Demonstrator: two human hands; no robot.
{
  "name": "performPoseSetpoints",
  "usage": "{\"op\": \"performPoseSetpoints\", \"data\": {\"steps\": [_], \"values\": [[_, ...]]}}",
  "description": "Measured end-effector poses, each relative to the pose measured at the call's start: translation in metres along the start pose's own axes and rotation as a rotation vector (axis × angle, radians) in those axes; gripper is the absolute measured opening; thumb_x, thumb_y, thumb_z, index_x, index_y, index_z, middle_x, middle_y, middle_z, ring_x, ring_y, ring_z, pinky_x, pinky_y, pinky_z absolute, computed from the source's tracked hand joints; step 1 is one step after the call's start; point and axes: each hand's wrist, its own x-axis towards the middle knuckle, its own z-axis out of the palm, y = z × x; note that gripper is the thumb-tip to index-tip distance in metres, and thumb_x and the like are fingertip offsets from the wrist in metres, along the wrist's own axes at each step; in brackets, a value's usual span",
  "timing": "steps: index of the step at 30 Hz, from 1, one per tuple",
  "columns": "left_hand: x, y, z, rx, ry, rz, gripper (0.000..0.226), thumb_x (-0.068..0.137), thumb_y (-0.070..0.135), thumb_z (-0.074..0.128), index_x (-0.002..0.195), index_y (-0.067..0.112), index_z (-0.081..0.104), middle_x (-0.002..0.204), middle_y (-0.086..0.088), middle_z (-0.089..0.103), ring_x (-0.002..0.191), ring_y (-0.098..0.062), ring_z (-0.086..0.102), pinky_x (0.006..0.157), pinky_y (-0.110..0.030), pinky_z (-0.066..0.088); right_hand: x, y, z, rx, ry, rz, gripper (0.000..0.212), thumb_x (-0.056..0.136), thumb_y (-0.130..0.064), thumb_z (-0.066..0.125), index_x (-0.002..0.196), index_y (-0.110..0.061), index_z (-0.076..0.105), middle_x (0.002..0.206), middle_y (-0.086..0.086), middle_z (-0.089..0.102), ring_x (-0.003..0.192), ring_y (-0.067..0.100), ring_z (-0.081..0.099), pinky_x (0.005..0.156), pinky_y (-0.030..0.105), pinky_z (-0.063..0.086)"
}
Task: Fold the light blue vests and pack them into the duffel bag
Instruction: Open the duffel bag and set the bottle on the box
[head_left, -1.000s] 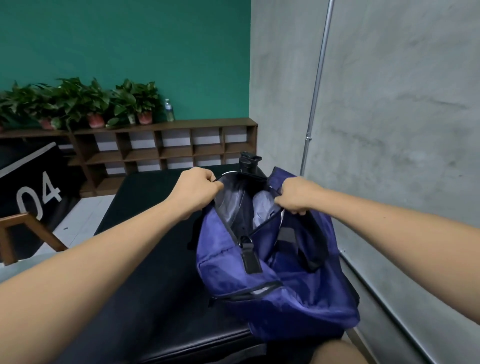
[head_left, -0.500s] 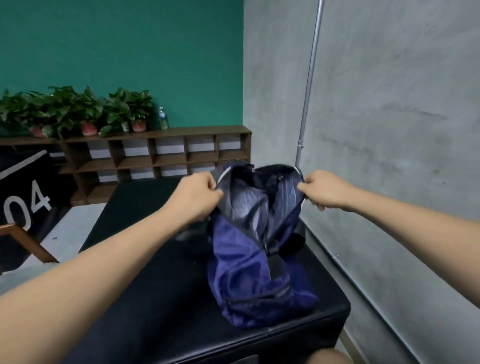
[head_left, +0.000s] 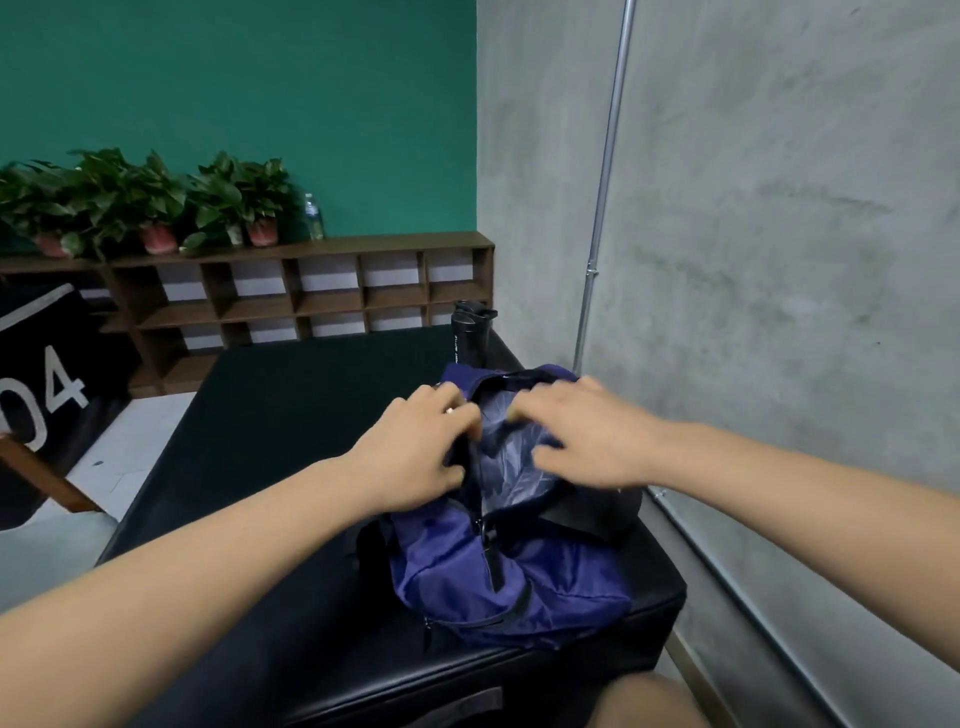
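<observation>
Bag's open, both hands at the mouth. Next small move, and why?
Probably press the light blue vest deeper into the duffel bag. Pale fabric shows in the unzipped opening, the left hand grips one rim and the right hand lies over the other.

The left hand (head_left: 421, 457) and right hand (head_left: 587, 436), forearms (head_left: 208, 545) and knee (head_left: 644, 701) are bare.

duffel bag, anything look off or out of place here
Nothing stands out. The duffel bag sits slumped but intact on the black table, top open with pale fabric inside; the black bottle behind it stands upright.
</observation>
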Motion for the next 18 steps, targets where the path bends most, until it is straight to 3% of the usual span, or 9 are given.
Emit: {"op": "performPoseSetpoints", "data": {"steps": [2, 4, 6, 8, 11, 15, 18], "values": [[-0.003, 0.001, 0.007, -0.04, -0.1, 0.085, 0.02, 0.092, 0.043, 0.066, 0.111, 0.04, 0.064, 0.121, 0.018, 0.055, 0.121, -0.012, 0.048, 0.101, -0.043, 0.041, -0.004, -0.014, 0.017, 0.112, -0.231, -0.107, 0.049, 0.087, -0.044, 0.052, 0.136, -0.04, 0.055, 0.116, -0.008, 0.069, 0.114, 0.018, 0.06, 0.11, 0.042, 0.036], [-0.008, -0.002, 0.014, -0.066, -0.18, 0.12, 0.018, 0.102, 0.05, 0.056, 0.108, 0.04, 0.069, 0.117, 0.021, 0.064, 0.135, -0.002, 0.043, 0.112, -0.041, 0.031, -0.013, -0.017, 0.038, 0.07, -0.352, -0.164, 0.052, 0.089, -0.047, 0.053, 0.141, -0.04, 0.054, 0.117, -0.008, 0.069, 0.118, 0.018, 0.058, 0.118, 0.039, 0.027], [-0.018, -0.005, 0.017, -0.083, -0.215, 0.147, 0.038, 0.107, 0.062, 0.043, 0.104, 0.037, 0.072, 0.111, 0.022, 0.069, 0.146, 0.003, 0.035, 0.12, -0.036, 0.022, -0.024, -0.01, 0.057, -0.018, -0.34, -0.217, 0.041, 0.097, -0.044, 0.059, 0.137, -0.034, 0.058, 0.116, -0.009, 0.067, 0.118, 0.016, 0.055, 0.123, 0.041, 0.019], [-0.03, -0.009, 0.019, -0.061, -0.203, 0.208, 0.054, 0.106, 0.073, 0.036, 0.096, 0.034, 0.073, 0.099, 0.021, 0.07, 0.149, 0.006, 0.031, 0.123, -0.031, 0.017, -0.03, -0.001, 0.071, -0.083, -0.233, -0.27, 0.023, 0.105, -0.044, 0.055, 0.124, -0.032, 0.062, 0.11, -0.01, 0.065, 0.113, 0.017, 0.057, 0.123, 0.044, 0.022], [-0.04, -0.016, 0.019, 0.016, -0.236, 0.295, 0.054, 0.106, 0.073, 0.038, 0.087, 0.032, 0.068, 0.091, 0.017, 0.069, 0.151, 0.001, 0.033, 0.125, -0.033, 0.018, -0.031, 0.012, 0.074, -0.098, -0.109, -0.294, 0.015, 0.109, -0.041, 0.048, 0.108, -0.033, 0.06, 0.103, -0.012, 0.063, 0.107, 0.016, 0.059, 0.12, 0.043, 0.027], [-0.034, -0.03, 0.011, 0.073, -0.122, 0.294, 0.043, 0.105, 0.066, 0.043, 0.088, 0.033, 0.063, 0.098, 0.013, 0.071, 0.136, -0.01, 0.052, 0.119, -0.038, 0.031, -0.028, 0.039, 0.037, -0.044, -0.153, -0.192, 0.016, 0.109, -0.037, 0.048, 0.108, -0.029, 0.061, 0.124, -0.01, 0.065, 0.135, 0.011, 0.05, 0.126, 0.035, 0.008], [-0.021, -0.026, 0.0, 0.12, -0.002, 0.199, 0.049, 0.101, 0.073, 0.036, 0.084, 0.031, 0.055, 0.089, 0.012, 0.064, 0.112, -0.013, 0.056, 0.101, -0.04, 0.039, -0.034, 0.058, 0.003, -0.093, -0.097, -0.109, 0.037, 0.094, -0.04, 0.033, 0.098, -0.022, 0.064, 0.11, -0.009, 0.065, 0.126, 0.014, 0.052, 0.119, 0.034, 0.02]]}}
